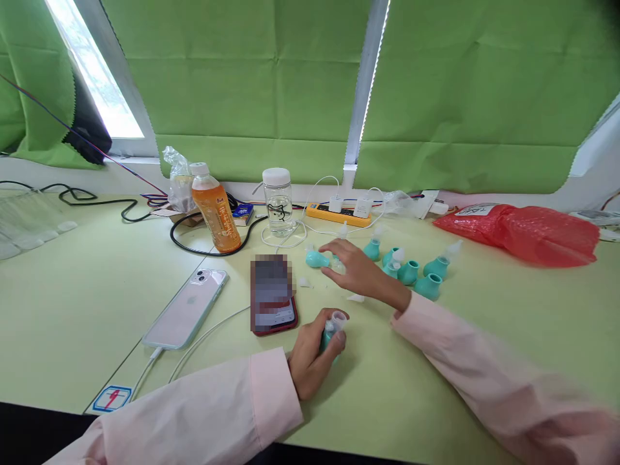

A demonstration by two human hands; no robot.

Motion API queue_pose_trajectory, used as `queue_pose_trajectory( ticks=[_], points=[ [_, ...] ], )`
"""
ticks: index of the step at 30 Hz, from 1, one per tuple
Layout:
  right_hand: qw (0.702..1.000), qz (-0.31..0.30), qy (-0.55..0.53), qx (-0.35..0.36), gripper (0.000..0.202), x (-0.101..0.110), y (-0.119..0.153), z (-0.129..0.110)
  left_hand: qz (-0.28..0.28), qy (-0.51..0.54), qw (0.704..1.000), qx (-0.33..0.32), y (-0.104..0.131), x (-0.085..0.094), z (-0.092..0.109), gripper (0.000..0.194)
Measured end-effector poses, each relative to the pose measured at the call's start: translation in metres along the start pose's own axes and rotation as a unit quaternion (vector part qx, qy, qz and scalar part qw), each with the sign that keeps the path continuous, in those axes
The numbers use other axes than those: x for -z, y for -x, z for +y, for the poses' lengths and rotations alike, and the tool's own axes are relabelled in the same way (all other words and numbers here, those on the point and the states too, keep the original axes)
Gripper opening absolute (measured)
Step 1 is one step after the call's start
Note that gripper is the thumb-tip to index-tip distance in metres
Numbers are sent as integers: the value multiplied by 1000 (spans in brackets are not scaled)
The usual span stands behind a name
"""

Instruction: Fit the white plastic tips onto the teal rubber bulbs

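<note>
Teal bulb point(326, 340)'s in the left hand point(308, 357), clear tip point(338, 319) up, over the table point(387, 400); right hand point(356, 270)'s parted by a tipped bulb point(316, 259), can't tell if touching. Imo light pressure avoids squishing it.

From my end, the one mark I can name for certain is the Apple logo point(190, 300) on the back of the pale phone point(181, 316), toward eight o'clock from the middle of my view. Farther out at eight, I see a red sign in a blue frame on the table sticker point(112, 398), while at nine the orange drink bottle point(219, 216) carries pale lettering that I can't read. The black characters on the clear jar point(279, 210) at ten, the writing on the red bag's white label point(477, 210) at three and the pixelated phone's small screen text point(276, 318) at seven also defeat me.
</note>
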State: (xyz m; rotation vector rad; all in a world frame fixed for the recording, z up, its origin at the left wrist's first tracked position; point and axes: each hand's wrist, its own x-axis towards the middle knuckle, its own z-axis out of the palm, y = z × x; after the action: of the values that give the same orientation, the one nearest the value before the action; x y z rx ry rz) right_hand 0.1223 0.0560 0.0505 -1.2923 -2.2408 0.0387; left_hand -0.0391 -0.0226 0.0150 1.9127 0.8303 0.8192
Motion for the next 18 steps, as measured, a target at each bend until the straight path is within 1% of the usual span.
queue_pose_trajectory(
  ticks=[3, 6, 8, 10, 12, 15, 18],
  points=[
    [990, -84, 113, -6, 37, -22, -29, 3, -3, -43, 999, 18, 2, -2, -3, 24],
    [983, -118, 141, -9, 37, -40, -46, 8, -2, -33, 999, 40, 3, -3, -4, 25],
    [980, -137, 146, -4, 32, -47, -51, 11, -5, -15, 999, 35, 2, -4, -4, 22],
    [976, -155, 153, 1, 24, -47, -52, 11, -9, -3, 1000, 25, 1, -4, -5, 21],
    [975, -155, 159, 6, 20, -44, -51, 8, -11, 11, 999, 28, -2, -5, -7, 22],
    [977, -143, 151, 35, 23, -37, -41, -1, 11, 36, 998, 43, -6, -5, -8, 25],
    [975, -157, 133, 82, 24, -38, -27, -7, 30, 64, 996, 53, -9, -5, -10, 27]
  ],
)
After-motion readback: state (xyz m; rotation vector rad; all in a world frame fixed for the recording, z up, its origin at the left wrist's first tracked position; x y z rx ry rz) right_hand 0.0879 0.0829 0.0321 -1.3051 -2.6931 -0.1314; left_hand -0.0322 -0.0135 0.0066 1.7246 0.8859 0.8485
